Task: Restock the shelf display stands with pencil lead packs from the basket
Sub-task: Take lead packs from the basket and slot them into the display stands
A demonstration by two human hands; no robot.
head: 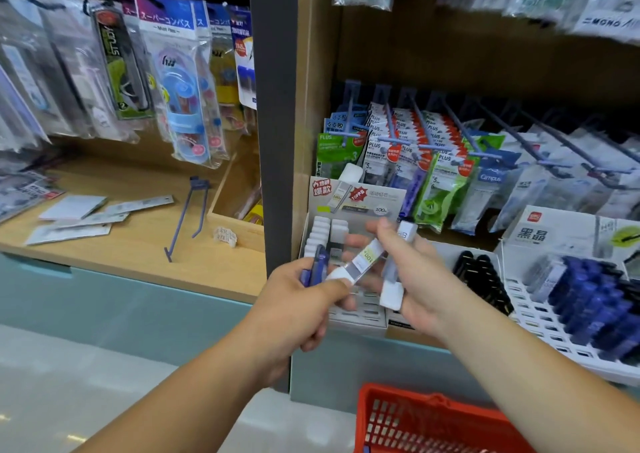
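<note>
Just in front of the white display stand [358,317], the left hand [304,300] has its fingers clamped on blue lead packs [317,265] and, under the thumb, a clear white-capped pack [356,262]; the right hand [422,279], also before the stand, grips a second white pack [394,276] between curled fingers. White packs fill the stand's back-left slots; the red basket [426,421] sits below the stand.

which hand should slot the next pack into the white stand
Right: the right hand holds one white pack over empty slots of the stand; the left hand grips several packs.
</note>
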